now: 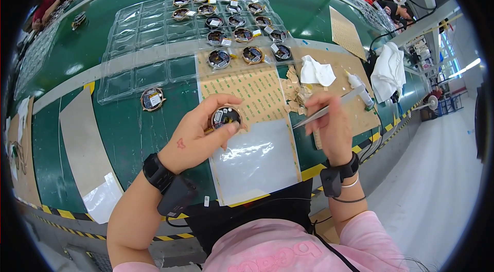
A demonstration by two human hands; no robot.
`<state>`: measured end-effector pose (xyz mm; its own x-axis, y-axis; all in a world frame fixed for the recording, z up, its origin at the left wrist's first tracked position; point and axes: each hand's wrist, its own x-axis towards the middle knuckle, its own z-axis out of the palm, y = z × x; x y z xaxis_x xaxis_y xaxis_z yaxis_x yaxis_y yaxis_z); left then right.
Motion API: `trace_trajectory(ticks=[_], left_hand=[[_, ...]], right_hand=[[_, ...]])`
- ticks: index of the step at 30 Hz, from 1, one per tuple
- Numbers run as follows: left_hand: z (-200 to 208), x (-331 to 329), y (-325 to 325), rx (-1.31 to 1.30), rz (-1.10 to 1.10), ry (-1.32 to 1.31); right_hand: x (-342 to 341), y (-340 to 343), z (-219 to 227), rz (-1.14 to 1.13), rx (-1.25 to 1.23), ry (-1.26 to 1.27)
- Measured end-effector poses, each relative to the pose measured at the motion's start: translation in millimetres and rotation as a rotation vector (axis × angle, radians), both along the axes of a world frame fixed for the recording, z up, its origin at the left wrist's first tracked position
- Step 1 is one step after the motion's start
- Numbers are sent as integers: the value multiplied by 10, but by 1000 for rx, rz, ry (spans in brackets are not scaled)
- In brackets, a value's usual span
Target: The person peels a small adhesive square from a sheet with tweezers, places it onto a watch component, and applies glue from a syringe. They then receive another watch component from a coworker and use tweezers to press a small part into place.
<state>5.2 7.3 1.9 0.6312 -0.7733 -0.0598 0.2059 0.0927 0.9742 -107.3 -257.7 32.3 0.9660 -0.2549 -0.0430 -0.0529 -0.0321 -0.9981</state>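
Note:
In my left hand (198, 130) is a round electronic module (226, 116), a dark disc with a metallic rim, gripped between thumb and fingers. My right hand (330, 123) is closed around metal tweezers (329, 109), whose tips point down and to the left, apart from the module. Beneath both hands lies a tan sheet of adhesive pieces (247, 89) with green print. Its near part is a bare, glossy white backing (257, 161). Another round module (153, 99) with a white label rests on the green table to the left.
A clear plastic tray (146, 30) at the back holds several similar modules on its right side. Crumpled tan scraps (293, 92), a white cloth (316, 71) and a white bottle (360, 89) lie on the right. A long grey sheet (90, 143) lies at left. Other people work at the far edges.

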Motion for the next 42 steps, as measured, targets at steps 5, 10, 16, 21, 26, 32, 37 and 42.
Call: trace_trajectory(ticks=[5,10,16,21,26,32,37,42], left_hand=[[-128,-23,-59,37,128,-306],[-169,-9,-43,96,131,-259],[-65,-23,-54,187,89,-279],[-67,-57,-76,189,158,-290],[-89,-49,-91,183,177,-316],[-75,-63,-111,209,192,-308],[-58,-54,-122,241,197,-326],[-48,-67,-129,213,224,-311]], right_hand=[[66,243,-201,191,118,-17],[144,341,-287,190,-240,1],[166,407,-367,77,-223,93],[202,444,-317,116,-242,110],[216,473,-311,91,-223,124],[223,507,-324,50,-153,136],[229,493,-291,71,-209,155],[184,428,-299,100,-106,106]])
